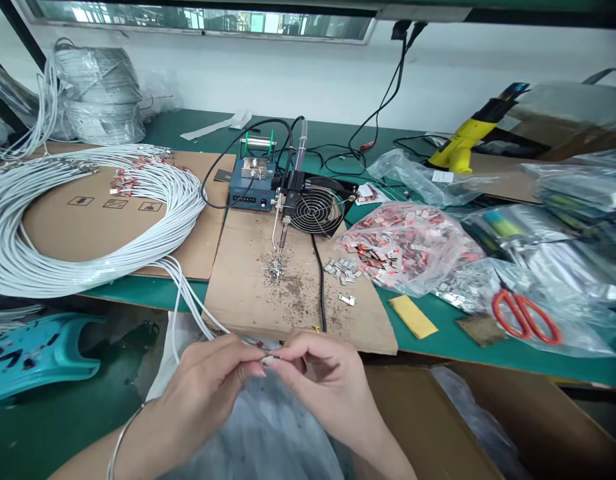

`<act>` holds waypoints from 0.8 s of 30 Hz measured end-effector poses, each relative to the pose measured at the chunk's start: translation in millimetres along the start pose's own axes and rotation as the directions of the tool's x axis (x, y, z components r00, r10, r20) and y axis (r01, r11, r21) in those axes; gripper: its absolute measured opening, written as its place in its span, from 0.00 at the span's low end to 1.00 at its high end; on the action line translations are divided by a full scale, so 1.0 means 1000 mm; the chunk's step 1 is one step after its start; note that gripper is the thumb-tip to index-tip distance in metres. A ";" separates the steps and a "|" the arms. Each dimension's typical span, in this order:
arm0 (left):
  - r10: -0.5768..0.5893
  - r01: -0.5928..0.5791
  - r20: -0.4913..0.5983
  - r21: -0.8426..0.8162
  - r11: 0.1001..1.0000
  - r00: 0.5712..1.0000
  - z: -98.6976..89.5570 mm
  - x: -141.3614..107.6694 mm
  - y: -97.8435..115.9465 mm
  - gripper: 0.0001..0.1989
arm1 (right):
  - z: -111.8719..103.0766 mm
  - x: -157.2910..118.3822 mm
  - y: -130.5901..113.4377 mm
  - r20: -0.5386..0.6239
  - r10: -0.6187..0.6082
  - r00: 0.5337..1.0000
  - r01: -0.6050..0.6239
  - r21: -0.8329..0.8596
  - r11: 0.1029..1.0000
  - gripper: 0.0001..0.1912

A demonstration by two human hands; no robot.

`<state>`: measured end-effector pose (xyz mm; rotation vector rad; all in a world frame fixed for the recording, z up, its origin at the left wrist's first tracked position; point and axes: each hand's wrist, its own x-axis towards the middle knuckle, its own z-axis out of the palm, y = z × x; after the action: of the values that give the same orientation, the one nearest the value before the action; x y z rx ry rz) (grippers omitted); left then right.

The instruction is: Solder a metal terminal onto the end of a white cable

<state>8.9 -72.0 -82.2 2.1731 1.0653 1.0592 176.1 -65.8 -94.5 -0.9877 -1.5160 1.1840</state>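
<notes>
Low in the middle, my left hand [208, 377] and my right hand [325, 380] meet fingertip to fingertip in front of the cardboard's near edge. A few light grey cables [191, 300] run from the large coil down to my left hand, whose thumb and fingers are closed on a cable end. A small pale piece [269, 359] shows between the two sets of fingertips. My right hand is pinched at that spot; fingers cover most of what it grips, so its kind is unclear.
Behind my hands stand a soldering iron [285, 233] in a holder, a blue soldering unit [249, 190] and a fan [318, 208]. To the right lie loose metal connector shells [343, 270], a bag of orange-and-silver parts [408, 243], a yellow sponge [413, 317] and red-handled scissors [525, 317]. A cable coil [103, 267] fills the left.
</notes>
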 end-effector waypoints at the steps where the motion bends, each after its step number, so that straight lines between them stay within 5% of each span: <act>1: -0.051 0.050 -0.015 -0.055 0.997 0.999 0.002 0.001 0.001 0.07 | 0.004 -0.001 0.003 -0.026 -0.011 1.000 0.014 0.094 0.995 0.05; 3: -0.223 0.218 0.007 -0.248 0.944 0.975 0.007 0.004 0.003 0.05 | 0.017 -0.003 0.009 -0.105 -0.032 0.994 0.066 0.340 0.938 0.05; 6: -0.429 0.443 0.153 -0.509 0.738 0.890 0.014 0.008 0.004 0.09 | 0.036 -0.004 0.016 -0.188 0.017 0.982 0.113 0.656 0.746 0.05; 11: -0.484 0.572 0.323 -0.596 0.564 0.814 0.013 0.011 0.003 0.13 | 0.024 0.005 0.012 -0.138 0.083 0.987 0.060 0.793 0.606 0.14; 14: -0.492 0.616 0.387 -0.614 0.494 0.780 0.008 0.011 0.004 0.14 | -0.001 0.009 0.012 -0.131 0.013 0.991 0.080 0.680 0.729 0.10; 16: -0.465 0.607 0.395 -0.588 0.535 0.793 0.006 0.011 0.005 0.13 | -0.013 0.010 0.012 -0.061 -0.050 0.997 0.073 0.465 0.882 0.01; 18: -0.419 0.581 0.402 -0.534 0.614 0.814 0.004 0.010 0.006 0.12 | -0.021 0.011 0.008 0.043 -0.115 0.992 0.100 0.261 0.960 0.10; 21: -0.374 0.596 0.482 -0.480 0.643 0.792 0.001 0.010 0.006 0.14 | -0.026 0.017 -0.002 0.194 -0.243 0.950 0.230 0.090 0.969 0.14; 24: -0.319 0.666 0.603 -0.530 0.525 0.732 -0.002 0.013 0.003 0.16 | -0.030 0.025 -0.010 0.322 -0.309 0.895 0.323 0.010 0.946 0.12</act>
<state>13.3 -62.4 -73.4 1.2128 0.7860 0.5123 198.8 -38.1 -76.9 -0.5586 -1.8842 1.1133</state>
